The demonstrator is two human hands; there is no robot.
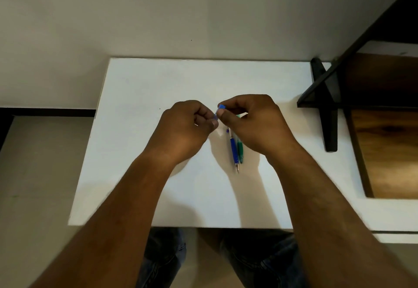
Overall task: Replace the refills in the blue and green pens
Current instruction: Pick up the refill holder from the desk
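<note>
White tabletop (140, 152) against a pale wall, floor visible at far left, dark shelf frame (328, 106) with wooden panels at far right.

Left hand (183, 129) raised over the middle of the table, fingers curled inward and pressed together, thumb and forefinger pinched on the lower end of a small blue pen piece (219, 111). Piece partly clear, blue cap at its upper end, tilted up to the right, bridging the narrow gap between the two hands. Cannot tell exactly which part of the pen, too small and blurred.

Right hand (255, 124) just beside the left, fingers likewise curled, fingertips pinched on the upper blue end of the same piece. Hint of green showing under the right fingers; unclear what.

Below and between the hands, flat on the table, blue pen (233, 149) with tip pointing toward the near edge, upper end hidden close under the right hand. Touching or just beside on its right, green pen (240, 152), largely covered by the right wrist. Both apart from the fingers.
</note>
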